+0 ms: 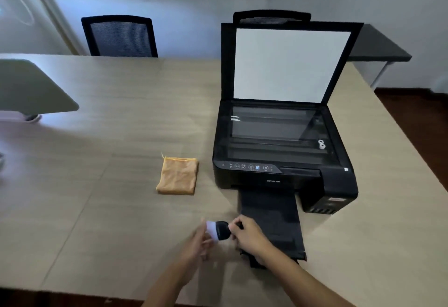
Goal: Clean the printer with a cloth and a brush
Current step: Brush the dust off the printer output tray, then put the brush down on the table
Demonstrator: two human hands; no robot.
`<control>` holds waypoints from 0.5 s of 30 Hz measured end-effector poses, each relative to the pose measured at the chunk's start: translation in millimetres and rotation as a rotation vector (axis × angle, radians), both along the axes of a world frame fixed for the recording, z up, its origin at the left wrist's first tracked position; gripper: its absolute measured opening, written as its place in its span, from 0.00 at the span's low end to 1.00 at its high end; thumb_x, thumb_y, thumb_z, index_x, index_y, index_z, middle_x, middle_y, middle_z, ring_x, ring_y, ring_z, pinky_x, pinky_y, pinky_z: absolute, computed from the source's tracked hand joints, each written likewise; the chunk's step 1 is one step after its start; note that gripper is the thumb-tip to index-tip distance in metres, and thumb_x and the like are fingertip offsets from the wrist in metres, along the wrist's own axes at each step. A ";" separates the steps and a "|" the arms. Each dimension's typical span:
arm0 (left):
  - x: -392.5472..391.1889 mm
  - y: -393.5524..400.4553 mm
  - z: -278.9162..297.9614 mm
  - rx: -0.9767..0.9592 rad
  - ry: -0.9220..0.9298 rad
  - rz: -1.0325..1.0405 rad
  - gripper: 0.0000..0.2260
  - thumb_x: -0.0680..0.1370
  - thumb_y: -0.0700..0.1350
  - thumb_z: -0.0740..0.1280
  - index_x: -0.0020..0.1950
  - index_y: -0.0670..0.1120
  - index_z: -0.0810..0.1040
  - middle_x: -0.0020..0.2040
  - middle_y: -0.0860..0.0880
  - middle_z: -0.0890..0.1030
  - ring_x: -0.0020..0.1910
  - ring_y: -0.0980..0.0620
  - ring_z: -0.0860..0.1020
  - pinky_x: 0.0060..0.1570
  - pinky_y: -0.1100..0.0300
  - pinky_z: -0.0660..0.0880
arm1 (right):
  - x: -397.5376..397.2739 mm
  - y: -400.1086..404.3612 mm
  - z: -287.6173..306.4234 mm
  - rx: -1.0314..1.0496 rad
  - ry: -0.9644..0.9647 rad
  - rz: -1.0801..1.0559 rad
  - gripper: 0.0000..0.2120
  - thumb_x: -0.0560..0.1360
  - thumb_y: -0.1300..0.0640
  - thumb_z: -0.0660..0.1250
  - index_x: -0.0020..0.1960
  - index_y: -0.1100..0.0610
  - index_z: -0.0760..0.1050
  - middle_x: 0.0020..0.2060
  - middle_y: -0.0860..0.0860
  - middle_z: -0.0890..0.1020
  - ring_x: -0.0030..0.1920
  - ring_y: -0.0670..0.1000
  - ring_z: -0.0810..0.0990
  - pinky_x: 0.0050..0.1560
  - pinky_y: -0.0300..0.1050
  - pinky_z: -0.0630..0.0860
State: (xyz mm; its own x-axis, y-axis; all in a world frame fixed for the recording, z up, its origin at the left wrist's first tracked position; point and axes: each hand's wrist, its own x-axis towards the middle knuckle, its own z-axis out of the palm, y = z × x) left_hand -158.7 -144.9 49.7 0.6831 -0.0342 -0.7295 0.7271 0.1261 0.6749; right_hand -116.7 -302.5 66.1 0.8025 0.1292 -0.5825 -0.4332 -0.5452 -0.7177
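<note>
A folded orange cloth (177,176) is lying on the light wooden counter (97,161). The blurred left hand (196,242) is touching white bristles, fingers loosely spread. The right hand (247,235) is gripping the black-handled brush (219,230) before the open black printer (281,146).

Counted around the printer (281,151): 1 printer, 1 cloth (178,176) to its left, 1 brush (219,230) in front, 2 chairs (120,36) behind.

Left hand (198,243) motion-blurred; brush (218,230) handle hidden in right hand (247,236).
</note>
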 end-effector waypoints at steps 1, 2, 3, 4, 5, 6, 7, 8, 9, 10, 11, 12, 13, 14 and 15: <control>0.4 10.9 2.0 0.032 -0.031 0.008 0.14 0.81 0.53 0.59 0.55 0.45 0.76 0.46 0.45 0.79 0.38 0.53 0.77 0.31 0.62 0.70 | 1.4 14.3 -3.2 -0.029 -0.001 0.016 0.11 0.76 0.54 0.61 0.34 0.48 0.71 0.38 0.52 0.83 0.42 0.52 0.80 0.43 0.44 0.73; 0.1 22.5 0.0 0.087 -0.068 0.017 0.11 0.81 0.48 0.62 0.58 0.42 0.76 0.47 0.45 0.79 0.36 0.54 0.78 0.28 0.64 0.72 | 2.9 28.2 -5.4 -0.056 0.000 0.029 0.12 0.76 0.55 0.62 0.34 0.48 0.71 0.41 0.52 0.84 0.45 0.52 0.81 0.43 0.42 0.72; 0.1 35.5 -3.6 0.139 -0.074 0.037 0.11 0.80 0.43 0.64 0.59 0.39 0.76 0.46 0.44 0.79 0.34 0.55 0.77 0.25 0.66 0.73 | 4.2 42.7 -8.1 -0.071 0.004 0.049 0.11 0.75 0.56 0.62 0.35 0.48 0.73 0.45 0.53 0.85 0.47 0.51 0.81 0.43 0.40 0.72; 0.2 49.1 -11.4 0.187 -0.067 0.047 0.11 0.79 0.41 0.65 0.60 0.37 0.76 0.46 0.43 0.79 0.33 0.54 0.77 0.24 0.67 0.72 | 4.9 56.1 -10.7 -0.086 0.018 0.072 0.08 0.75 0.57 0.63 0.39 0.49 0.77 0.50 0.53 0.85 0.48 0.51 0.80 0.44 0.39 0.72; 0.7 61.6 -17.5 0.224 -0.054 0.065 0.12 0.79 0.39 0.65 0.60 0.35 0.76 0.44 0.42 0.80 0.32 0.53 0.77 0.24 0.66 0.73 | 6.2 68.6 -14.0 -0.106 0.026 0.097 0.07 0.75 0.57 0.63 0.46 0.52 0.80 0.53 0.53 0.84 0.51 0.51 0.80 0.46 0.38 0.71; 1.5 73.0 -24.0 0.269 -0.032 0.078 0.11 0.78 0.38 0.65 0.59 0.34 0.76 0.43 0.41 0.80 0.31 0.52 0.77 0.25 0.63 0.73 | 7.4 80.2 -18.1 -0.119 0.031 0.113 0.09 0.75 0.59 0.63 0.52 0.55 0.81 0.56 0.52 0.83 0.54 0.52 0.80 0.49 0.37 0.71; 2.6 84.3 -31.4 0.310 -0.011 0.095 0.11 0.78 0.37 0.65 0.58 0.33 0.77 0.42 0.41 0.81 0.32 0.50 0.77 0.28 0.62 0.74 | 8.4 90.4 -21.8 -0.128 0.029 0.129 0.12 0.76 0.60 0.63 0.56 0.56 0.80 0.58 0.52 0.82 0.58 0.52 0.79 0.51 0.37 0.71; 4.7 95.0 -39.3 0.345 0.002 0.112 0.10 0.78 0.37 0.65 0.57 0.33 0.78 0.40 0.41 0.81 0.33 0.49 0.77 0.29 0.61 0.73 | 9.6 100.3 -22.8 -0.134 0.041 0.142 0.14 0.75 0.61 0.62 0.58 0.56 0.80 0.59 0.52 0.82 0.60 0.52 0.78 0.53 0.37 0.71; 7.1 102.6 -41.8 0.373 0.010 0.127 0.09 0.77 0.36 0.65 0.55 0.32 0.78 0.39 0.41 0.80 0.31 0.49 0.76 0.28 0.63 0.72 | 11.0 109.5 -24.7 -0.137 0.044 0.154 0.14 0.75 0.62 0.61 0.58 0.56 0.80 0.59 0.52 0.82 0.60 0.53 0.78 0.53 0.38 0.71; 8.9 107.5 -42.9 0.397 0.013 0.152 0.08 0.77 0.35 0.65 0.53 0.32 0.79 0.36 0.41 0.79 0.28 0.51 0.74 0.24 0.65 0.70 | 12.4 116.1 -25.7 -0.143 0.055 0.173 0.14 0.75 0.62 0.61 0.58 0.56 0.80 0.59 0.53 0.82 0.60 0.53 0.78 0.51 0.38 0.71; 11.6 110.9 -39.9 0.417 0.020 0.177 0.05 0.77 0.34 0.65 0.49 0.33 0.79 0.34 0.42 0.77 0.25 0.53 0.72 0.21 0.67 0.68 | 13.9 122.9 -26.9 -0.147 0.053 0.193 0.14 0.75 0.62 0.61 0.57 0.56 0.80 0.59 0.54 0.82 0.60 0.54 0.78 0.50 0.39 0.71; 15.2 114.5 -40.6 0.442 0.023 0.200 0.04 0.77 0.33 0.65 0.46 0.35 0.79 0.32 0.43 0.76 0.23 0.54 0.71 0.21 0.68 0.67 | 15.8 128.2 -26.7 -0.146 0.062 0.214 0.14 0.75 0.62 0.61 0.57 0.56 0.80 0.59 0.55 0.82 0.60 0.55 0.78 0.51 0.40 0.72; 18.4 118.6 -43.4 0.470 0.019 0.216 0.05 0.77 0.32 0.64 0.42 0.36 0.78 0.32 0.42 0.76 0.22 0.55 0.70 0.23 0.66 0.68 | 17.7 131.8 -27.4 -0.141 0.064 0.235 0.15 0.75 0.61 0.61 0.59 0.56 0.79 0.59 0.55 0.81 0.60 0.55 0.78 0.53 0.40 0.72; 22.5 121.0 -47.0 0.494 0.016 0.218 0.06 0.76 0.32 0.64 0.40 0.37 0.77 0.34 0.40 0.77 0.23 0.54 0.71 0.26 0.64 0.69 | 20.8 132.7 -28.1 -0.136 0.068 0.249 0.15 0.75 0.61 0.61 0.60 0.57 0.79 0.60 0.56 0.81 0.61 0.55 0.78 0.54 0.41 0.72; 24.3 123.6 -48.9 0.518 0.014 0.217 0.05 0.76 0.31 0.64 0.41 0.36 0.77 0.37 0.37 0.79 0.25 0.52 0.73 0.30 0.62 0.71 | 23.2 132.2 -28.8 -0.126 0.061 0.266 0.16 0.75 0.61 0.61 0.62 0.57 0.77 0.61 0.57 0.80 0.62 0.55 0.77 0.54 0.41 0.72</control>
